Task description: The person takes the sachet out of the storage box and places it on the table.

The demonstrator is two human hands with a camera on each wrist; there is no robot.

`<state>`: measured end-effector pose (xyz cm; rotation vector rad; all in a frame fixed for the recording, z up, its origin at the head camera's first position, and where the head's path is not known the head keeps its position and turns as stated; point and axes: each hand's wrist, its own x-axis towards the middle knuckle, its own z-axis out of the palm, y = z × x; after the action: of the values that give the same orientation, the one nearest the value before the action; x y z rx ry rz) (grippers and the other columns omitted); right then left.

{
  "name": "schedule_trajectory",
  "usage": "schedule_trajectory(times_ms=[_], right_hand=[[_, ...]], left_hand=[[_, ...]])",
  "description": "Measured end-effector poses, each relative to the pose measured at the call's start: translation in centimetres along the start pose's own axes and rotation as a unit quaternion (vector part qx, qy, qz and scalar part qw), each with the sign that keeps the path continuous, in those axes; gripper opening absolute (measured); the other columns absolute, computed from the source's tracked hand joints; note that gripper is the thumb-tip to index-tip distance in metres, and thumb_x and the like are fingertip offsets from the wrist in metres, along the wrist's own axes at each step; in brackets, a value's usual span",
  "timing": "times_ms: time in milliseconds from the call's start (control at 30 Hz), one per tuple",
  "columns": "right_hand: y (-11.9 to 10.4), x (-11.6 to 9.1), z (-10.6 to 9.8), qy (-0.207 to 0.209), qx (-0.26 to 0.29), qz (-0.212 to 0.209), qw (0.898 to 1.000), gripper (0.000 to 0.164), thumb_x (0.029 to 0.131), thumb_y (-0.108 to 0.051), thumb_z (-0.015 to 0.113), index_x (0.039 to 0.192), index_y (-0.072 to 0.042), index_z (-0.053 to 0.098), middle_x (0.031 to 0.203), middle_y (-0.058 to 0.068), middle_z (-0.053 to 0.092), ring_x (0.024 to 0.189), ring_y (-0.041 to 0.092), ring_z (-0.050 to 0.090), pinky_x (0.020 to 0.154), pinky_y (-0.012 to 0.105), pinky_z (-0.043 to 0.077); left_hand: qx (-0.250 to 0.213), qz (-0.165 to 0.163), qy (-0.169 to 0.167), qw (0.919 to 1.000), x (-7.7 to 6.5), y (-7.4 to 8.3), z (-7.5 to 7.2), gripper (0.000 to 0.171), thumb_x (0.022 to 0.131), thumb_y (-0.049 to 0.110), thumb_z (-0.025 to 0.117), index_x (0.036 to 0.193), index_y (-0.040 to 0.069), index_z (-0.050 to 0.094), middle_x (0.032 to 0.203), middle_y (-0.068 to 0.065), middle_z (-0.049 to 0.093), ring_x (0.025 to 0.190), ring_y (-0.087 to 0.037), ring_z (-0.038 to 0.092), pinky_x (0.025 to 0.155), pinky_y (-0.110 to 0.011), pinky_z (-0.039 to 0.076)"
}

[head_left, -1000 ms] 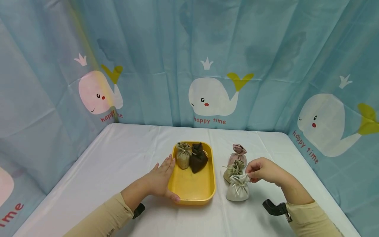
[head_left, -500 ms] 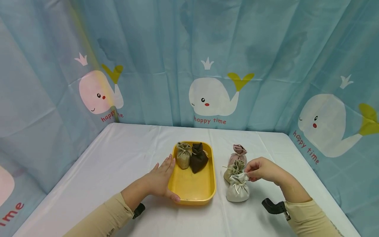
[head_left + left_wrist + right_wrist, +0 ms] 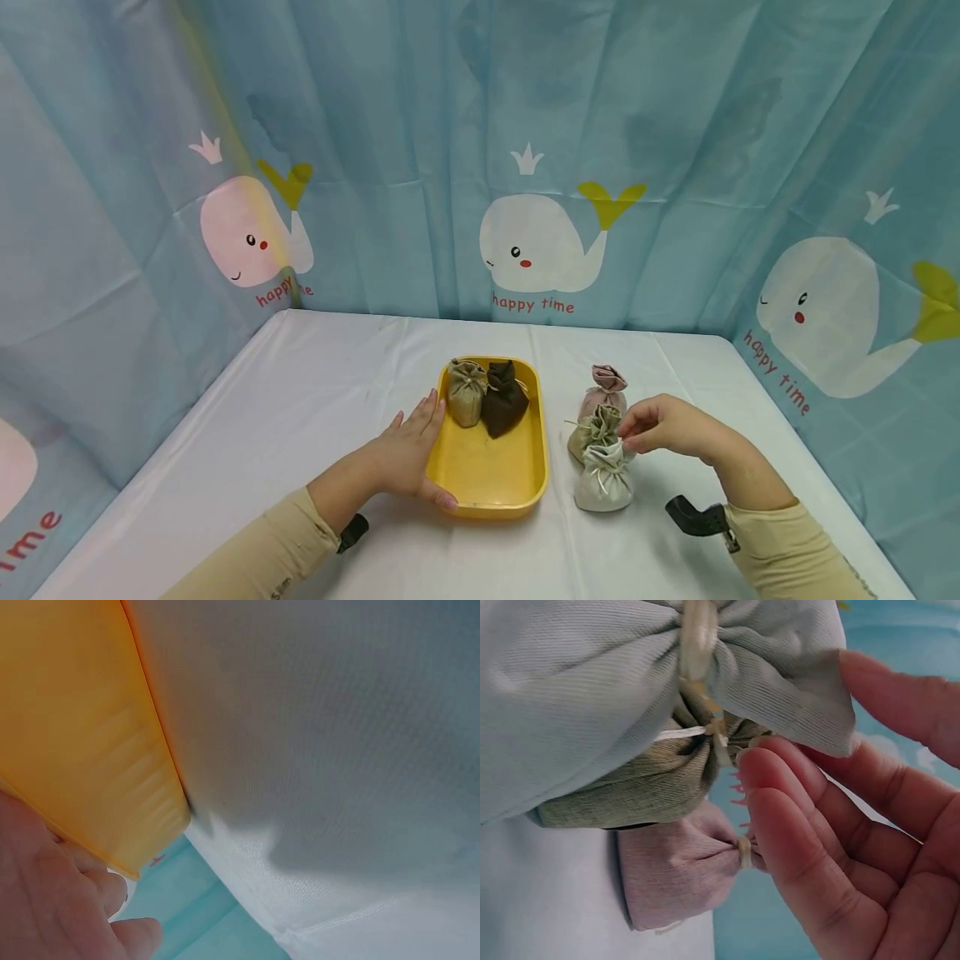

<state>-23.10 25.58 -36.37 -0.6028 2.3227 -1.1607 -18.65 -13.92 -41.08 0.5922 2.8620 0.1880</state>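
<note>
On the white table my left hand [image 3: 408, 450] lies against the left side of a yellow tray [image 3: 487, 504], fingers spread and thumb at its near corner. In the tray's far half sit a tan drawstring pouch [image 3: 466, 400] and a dark brown one [image 3: 502, 408]. My right hand [image 3: 671, 429] is at the gathered top of a white drawstring pouch [image 3: 603, 483]. In the right wrist view the thumb touches the edge of its mouth, with the fingers apart from the thumb on the other side. Behind it stand an olive pouch [image 3: 645, 784] and a pink pouch [image 3: 679, 874].
A pale blue curtain [image 3: 405, 167] printed with whales hangs behind and beside the table. The white tablecloth [image 3: 337, 358] stretches around the tray and the three pouches. A black wrist camera [image 3: 697, 517] sticks out below my right hand.
My right hand has loosened from the corner of the white pouch's mouth and risen slightly. The left hand, the tray and the pouches hold their places.
</note>
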Motion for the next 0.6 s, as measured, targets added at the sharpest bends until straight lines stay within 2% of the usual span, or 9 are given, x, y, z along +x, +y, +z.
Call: schedule_trajectory(times_ms=[267, 600], right_hand=[[-0.9, -0.3, -1.0, 0.016, -0.036, -0.014, 0.999, 0.032, 0.081, -0.021, 0.069, 0.099, 0.006, 0.063, 0.091, 0.009, 0.066, 0.081, 0.020, 0.062, 0.072, 0.035, 0.049], [-4.2, 0.6, -2.5, 0.040, -0.077, -0.027, 0.996, 0.027, 0.083, -0.021, 0.068, 0.099, 0.000, 0.065, 0.095, 0.010, 0.066, 0.086, 0.019, 0.060, 0.076, 0.035, 0.049]], left_hand=[[0.002, 0.004, 0.004, 1.0000, 0.1, 0.0, 0.1, 0.141, 0.046, 0.088, 0.052, 0.146, 0.002, 0.002, 0.152, -0.016, -0.007, 0.140, -0.028, 0.001, 0.107, -0.053, 0.013], [0.007, 0.008, 0.005, 0.9999, 0.2, -0.2, 0.3, 0.142, 0.045, 0.090, 0.049, 0.146, 0.002, 0.001, 0.152, -0.015, -0.008, 0.140, -0.028, 0.001, 0.107, -0.053, 0.013]])
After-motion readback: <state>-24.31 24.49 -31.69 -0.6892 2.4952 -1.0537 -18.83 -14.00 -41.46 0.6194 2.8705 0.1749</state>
